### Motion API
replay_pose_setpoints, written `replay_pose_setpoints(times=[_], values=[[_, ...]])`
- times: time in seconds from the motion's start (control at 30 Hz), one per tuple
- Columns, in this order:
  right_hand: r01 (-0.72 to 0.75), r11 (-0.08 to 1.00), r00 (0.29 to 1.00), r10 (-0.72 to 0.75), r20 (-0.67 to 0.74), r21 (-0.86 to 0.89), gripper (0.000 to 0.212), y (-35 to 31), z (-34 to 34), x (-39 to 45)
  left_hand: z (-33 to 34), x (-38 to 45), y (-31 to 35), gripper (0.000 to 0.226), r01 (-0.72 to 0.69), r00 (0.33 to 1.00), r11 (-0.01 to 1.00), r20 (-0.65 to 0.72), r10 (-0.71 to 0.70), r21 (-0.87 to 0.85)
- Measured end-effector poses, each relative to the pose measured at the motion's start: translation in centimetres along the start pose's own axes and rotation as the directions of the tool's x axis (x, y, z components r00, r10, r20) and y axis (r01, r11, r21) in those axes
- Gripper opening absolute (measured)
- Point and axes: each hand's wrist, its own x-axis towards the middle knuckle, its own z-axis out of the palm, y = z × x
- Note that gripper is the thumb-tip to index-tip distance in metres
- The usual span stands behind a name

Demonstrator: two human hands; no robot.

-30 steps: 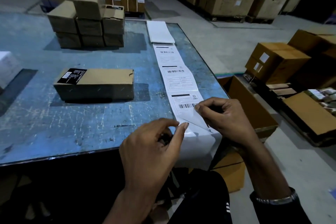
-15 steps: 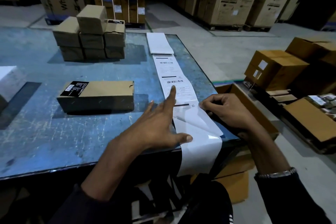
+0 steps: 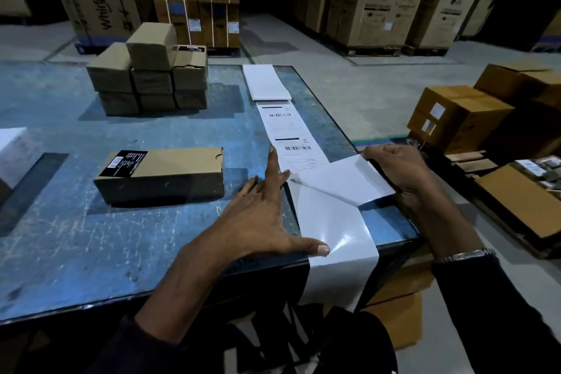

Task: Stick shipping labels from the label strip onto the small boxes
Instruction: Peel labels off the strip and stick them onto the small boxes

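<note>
Nearest, the left hand [image 3: 261, 218] lies flat with fingers spread wide, pinning the glossy white backing strip [image 3: 334, 240] that hangs over the near edge of the scratched blue metal table [image 3: 91, 237]. Just right, the right hand [image 3: 394, 167] pinches the white shipping label [image 3: 343, 182], peeled most of the way off. Looks like mid-peel; next I'd guess pull it free and carry it left to the flat brown cardboard box [image 3: 170, 173] with the black sticker. More printed labels [image 3: 291, 136] and stacked small brown boxes [image 3: 148, 73] sit farther back

Dark long sleeves [image 3: 498, 313], silver metal bracelet [image 3: 464, 255] on right wrist
</note>
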Motion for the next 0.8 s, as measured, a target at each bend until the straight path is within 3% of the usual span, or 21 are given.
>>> replay_pose_setpoints(times=[0.17, 0.27, 0.37, 0.47, 0.6, 0.67, 0.73, 0.8], values=[[-0.021, 0.997, 0.996, 0.027, -0.090, 0.068, 0.016, 0.2, 0.2, 1.0, 0.0, -0.2, 0.0, 0.159, 0.021, 1.000, 1.000, 0.002, -0.021, -0.005], [0.001, 0.990, 0.982, 0.026, -0.188, 0.139, 0.027, 0.3, 0.0, 1.9, 0.0, -0.4, 0.3, 0.157, 0.022, 1.000, 1.000, 0.001, -0.022, 0.009], [0.081, 0.980, 0.919, -0.003, -0.393, 0.183, 0.020, 0.1, -0.6, 3.0, 0.0, -0.5, 0.4, 0.157, 0.035, 0.999, 0.999, -0.008, -0.034, 0.011], [0.211, 0.965, 0.836, -0.096, -0.540, 0.154, 0.029, -1.1, -0.7, 3.0, 0.1, -0.4, 0.4, 0.158, 0.044, 0.999, 0.999, -0.019, -0.043, 0.013], [0.515, 0.856, 0.775, -0.485, -0.406, -0.040, 0.018, -4.0, 1.2, -1.5, 0.1, -0.1, -0.1, 0.161, 0.051, 0.999, 0.998, -0.007, -0.051, -0.042], [0.664, 0.739, 0.687, -0.663, -0.298, -0.113, 0.017, -5.2, 2.7, -4.8, -0.2, -0.2, 0.0, 0.157, 0.062, 0.997, 0.965, -0.031, -0.073, -0.255], [0.767, 0.625, 0.595, -0.777, -0.205, -0.143, 0.013, -5.9, 4.2, -7.8, -0.6, -0.5, 0.4, 0.128, 0.037, 0.981, 0.810, -0.131, -0.140, -0.586], [0.843, 0.519, 0.504, -0.854, -0.129, -0.141, 0.006, -6.4, 5.4, -10.5, -1.7, -1.1, 0.7, 0.072, -0.020, 0.932, 0.606, -0.234, -0.276, -0.795]])
